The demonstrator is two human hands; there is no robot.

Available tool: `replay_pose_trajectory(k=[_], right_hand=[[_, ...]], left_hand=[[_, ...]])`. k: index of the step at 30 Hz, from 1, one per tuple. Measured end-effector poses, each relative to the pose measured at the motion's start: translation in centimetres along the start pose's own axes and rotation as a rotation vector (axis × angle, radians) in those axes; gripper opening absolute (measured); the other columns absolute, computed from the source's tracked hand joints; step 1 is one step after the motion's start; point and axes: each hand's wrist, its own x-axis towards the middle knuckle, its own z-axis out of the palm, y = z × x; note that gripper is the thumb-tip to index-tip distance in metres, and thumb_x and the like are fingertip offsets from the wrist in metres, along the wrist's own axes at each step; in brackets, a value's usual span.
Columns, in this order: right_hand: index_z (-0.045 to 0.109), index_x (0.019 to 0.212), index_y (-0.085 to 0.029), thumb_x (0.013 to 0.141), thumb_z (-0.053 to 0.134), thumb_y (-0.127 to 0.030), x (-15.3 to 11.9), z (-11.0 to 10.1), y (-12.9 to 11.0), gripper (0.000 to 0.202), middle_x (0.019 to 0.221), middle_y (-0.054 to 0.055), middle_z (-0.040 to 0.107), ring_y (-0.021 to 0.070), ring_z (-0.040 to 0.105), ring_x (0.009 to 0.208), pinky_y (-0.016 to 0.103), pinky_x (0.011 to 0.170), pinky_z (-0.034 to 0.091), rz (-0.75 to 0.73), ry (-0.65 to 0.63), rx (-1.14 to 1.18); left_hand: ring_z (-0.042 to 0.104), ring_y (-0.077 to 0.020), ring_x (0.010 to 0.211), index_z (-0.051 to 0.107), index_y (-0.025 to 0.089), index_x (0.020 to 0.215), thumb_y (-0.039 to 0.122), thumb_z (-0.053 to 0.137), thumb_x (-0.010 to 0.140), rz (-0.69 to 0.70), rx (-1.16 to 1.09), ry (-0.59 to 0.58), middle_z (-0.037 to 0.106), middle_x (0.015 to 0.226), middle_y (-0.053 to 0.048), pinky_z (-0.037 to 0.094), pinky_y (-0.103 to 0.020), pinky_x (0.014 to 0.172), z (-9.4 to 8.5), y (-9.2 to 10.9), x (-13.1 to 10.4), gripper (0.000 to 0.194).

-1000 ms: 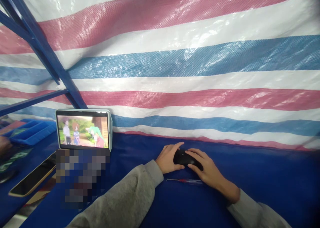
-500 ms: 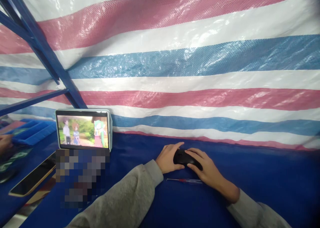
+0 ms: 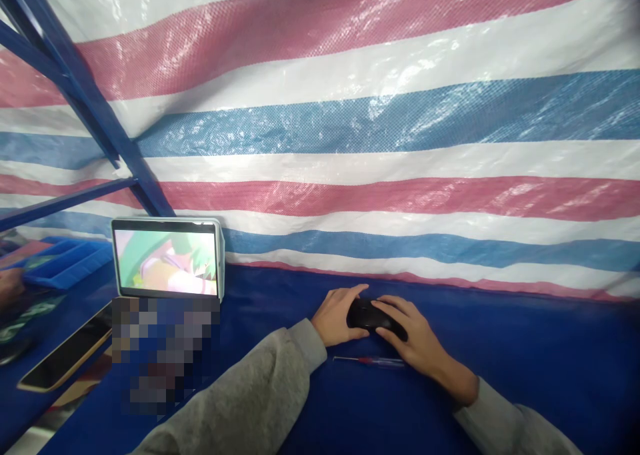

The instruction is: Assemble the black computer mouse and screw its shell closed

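Observation:
A black computer mouse [image 3: 371, 315] lies on the blue table surface [image 3: 280, 402], between my two hands. My left hand [image 3: 339, 315] grips its left end, thumb and fingers on either side. Around its right end are the thumb and fingers of my right hand [image 3: 411, 332]. Just below the mouse, nearer to me, a thin screwdriver [image 3: 367, 360] with a red and clear handle lies flat; neither hand touches it.
A tablet [image 3: 167, 258] showing a cartoon stands at the left. Beside it lie a phone [image 3: 70, 352] and a blurred patch. Blue trays [image 3: 73, 265] and another person's hand [image 3: 10, 287] are at the far left. A striped sheet [image 3: 375, 195] hangs behind the table.
The picture on the tablet screen has changed. My right hand has shifted very slightly on the mouse; my left hand looks the same.

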Motion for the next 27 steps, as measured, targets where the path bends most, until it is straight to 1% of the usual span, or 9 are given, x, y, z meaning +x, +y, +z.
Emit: replay_pose_trajectory(k=[9, 14, 22, 27], right_hand=[[0.061, 0.123, -0.026, 0.087, 0.053, -0.043, 0.19, -0.26, -0.27, 0.04, 0.12, 0.01, 0.062, 0.0264, 0.059, 0.109, 0.044, 0.09, 0.051, 0.004, -0.006, 0.01], [0.06, 0.124, -0.026, 0.087, 0.054, -0.043, 0.16, -0.09, -0.19, 0.041, 0.123, 0.01, 0.06, 0.0266, 0.058, 0.111, 0.045, 0.092, 0.05, 0.0, -0.009, 0.018], [0.059, 0.125, -0.024, 0.088, 0.054, -0.041, 0.12, 0.04, -0.12, 0.041, 0.123, 0.011, 0.059, 0.0255, 0.057, 0.111, 0.043, 0.093, 0.049, 0.004, -0.034, 0.014], [0.058, 0.125, -0.025, 0.088, 0.054, -0.041, 0.1, 0.07, -0.16, 0.041, 0.123, 0.01, 0.059, 0.0257, 0.056, 0.111, 0.044, 0.094, 0.049, 0.001, -0.035, 0.015]], left_hand=[[0.048, -0.0278, 0.117, 0.03, 0.031, 0.143, 0.035, 0.082, 0.064, 0.017, -0.005, 0.007, 0.055, 0.12, -0.005, 0.033, -0.043, 0.104, 0.17, -0.27, 0.0, 0.095], [0.047, -0.029, 0.118, 0.03, 0.031, 0.143, 0.037, 0.082, 0.064, 0.006, -0.01, -0.009, 0.054, 0.122, -0.006, 0.033, -0.045, 0.104, 0.13, -0.19, 0.02, 0.094], [0.048, -0.0297, 0.118, 0.03, 0.031, 0.143, 0.037, 0.081, 0.064, 0.011, -0.007, -0.002, 0.055, 0.122, -0.006, 0.033, -0.046, 0.105, 0.12, -0.18, 0.04, 0.094], [0.048, -0.03, 0.118, 0.031, 0.031, 0.143, 0.036, 0.08, 0.065, 0.004, 0.004, -0.007, 0.055, 0.121, -0.006, 0.034, -0.046, 0.104, -0.07, 0.08, 0.0, 0.092]])
